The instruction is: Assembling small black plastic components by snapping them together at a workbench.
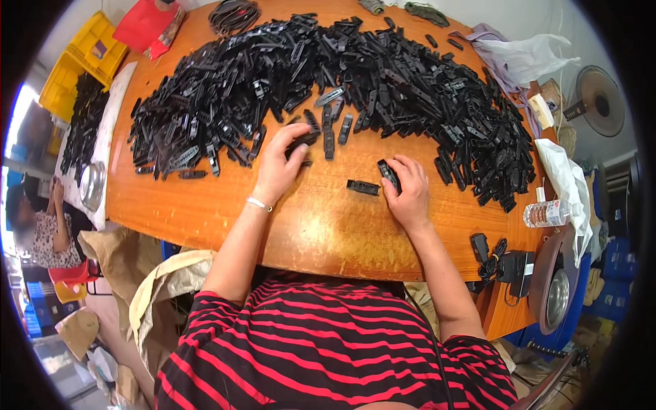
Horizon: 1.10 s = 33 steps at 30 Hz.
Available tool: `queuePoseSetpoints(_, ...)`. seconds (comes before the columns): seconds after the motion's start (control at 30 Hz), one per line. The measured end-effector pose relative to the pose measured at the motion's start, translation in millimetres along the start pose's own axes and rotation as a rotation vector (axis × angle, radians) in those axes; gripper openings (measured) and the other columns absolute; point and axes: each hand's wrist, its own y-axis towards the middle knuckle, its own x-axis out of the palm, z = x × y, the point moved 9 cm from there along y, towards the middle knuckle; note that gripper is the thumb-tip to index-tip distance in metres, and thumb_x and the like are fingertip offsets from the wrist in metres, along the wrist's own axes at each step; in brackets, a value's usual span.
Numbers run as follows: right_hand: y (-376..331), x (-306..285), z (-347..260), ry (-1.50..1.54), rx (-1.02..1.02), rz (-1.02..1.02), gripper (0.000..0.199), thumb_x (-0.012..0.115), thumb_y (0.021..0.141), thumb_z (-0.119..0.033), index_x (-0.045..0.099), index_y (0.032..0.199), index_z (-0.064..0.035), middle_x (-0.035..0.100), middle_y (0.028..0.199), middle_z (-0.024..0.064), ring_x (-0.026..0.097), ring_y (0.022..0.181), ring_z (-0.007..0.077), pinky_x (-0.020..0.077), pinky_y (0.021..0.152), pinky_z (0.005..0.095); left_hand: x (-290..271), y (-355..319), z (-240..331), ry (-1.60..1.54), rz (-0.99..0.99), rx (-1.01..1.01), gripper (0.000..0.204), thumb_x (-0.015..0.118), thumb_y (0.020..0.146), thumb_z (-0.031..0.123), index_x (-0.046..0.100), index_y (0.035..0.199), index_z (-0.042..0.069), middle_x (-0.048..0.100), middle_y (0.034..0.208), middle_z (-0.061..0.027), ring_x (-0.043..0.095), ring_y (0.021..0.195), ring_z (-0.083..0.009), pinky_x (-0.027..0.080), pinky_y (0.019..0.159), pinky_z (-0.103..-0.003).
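Note:
A large arc-shaped heap of small, long black plastic parts covers the far half of the wooden table. At the heap's inner edge, my left hand has its fingers curled over a black plastic part; its fingertips partly hide it. My right hand is closed on another black plastic part, pinched between thumb and fingers just above the tabletop. A single black part lies on the wood between my hands. Several loose parts rest beyond, between my hands and the heap.
A clear plastic bottle and a black power adapter with cable sit at the right. At the far left are a yellow crate and a red bag. Another person sits at the left, beside a metal bowl.

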Motion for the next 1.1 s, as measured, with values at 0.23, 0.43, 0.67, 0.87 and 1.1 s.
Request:
queuePoseSetpoints(0.23, 14.6, -9.2, -31.3, -0.068, -0.187, 0.075, 0.032, 0.073, 0.079, -0.014, 0.065, 0.108, -0.0044, 0.062, 0.116, 0.0136, 0.054, 0.115, 0.0332, 0.0386, 0.099, 0.0414, -31.0, -49.0, -12.2, -0.111, 0.219, -0.263, 0.021, 0.059, 0.090, -0.002, 0.062, 0.111, 0.002, 0.063, 0.104, -0.0050, 0.060, 0.098, -0.0139, 0.049, 0.086, -0.027)
queuePoseSetpoints(0.43, -2.5, -5.3, -65.4, -0.042, -0.248, -0.042, 0.025, 0.075, 0.075, -0.012, 0.065, 0.097, -0.0064, 0.062, 0.098, 0.0069, 0.056, 0.096, 0.0274, 0.0406, 0.082, 0.0391, -31.5, -67.6, 25.8, 0.423, 0.158, -0.039, 0.021, 0.074, 0.073, 0.004, 0.064, 0.092, 0.006, 0.057, 0.093, -0.0093, 0.056, 0.090, -0.0289, 0.048, 0.075, -0.037)
queuePoseSetpoints(0.67, -14.7, 19.9, -73.5, -0.073, -0.176, -0.210, 0.021, 0.074, 0.074, -0.009, 0.066, 0.093, -0.0071, 0.062, 0.092, 0.0061, 0.056, 0.090, 0.0264, 0.0411, 0.078, 0.0375, -22.2, -69.0, 24.7, 0.561, 0.118, -0.046, 0.017, 0.075, 0.073, 0.008, 0.063, 0.084, 0.007, 0.055, 0.085, -0.0077, 0.057, 0.085, -0.0284, 0.048, 0.071, -0.038)
queuePoseSetpoints(0.87, -10.3, 29.8, -107.2, 0.141, -0.238, -0.134, 0.021, 0.073, 0.076, -0.008, 0.067, 0.096, -0.0069, 0.063, 0.093, 0.0056, 0.059, 0.092, 0.0258, 0.0421, 0.078, 0.0376, -25.9, -72.7, 11.3, 0.449, 0.107, -0.197, 0.014, 0.074, 0.075, 0.008, 0.062, 0.083, 0.007, 0.057, 0.079, -0.0074, 0.059, 0.074, -0.0263, 0.049, 0.065, -0.037)
queuePoseSetpoints(1.1, -19.4, 36.0, -119.6, 0.166, -0.284, -0.170, 0.025, 0.072, 0.076, -0.009, 0.066, 0.100, -0.0064, 0.062, 0.098, 0.0080, 0.059, 0.096, 0.0270, 0.0428, 0.083, 0.0384, -20.7, -98.1, -30.3, -0.390, 0.116, -0.680, 0.016, 0.073, 0.085, 0.012, 0.063, 0.088, 0.000, 0.065, 0.075, -0.0037, 0.059, 0.063, -0.0085, 0.047, 0.057, -0.023)
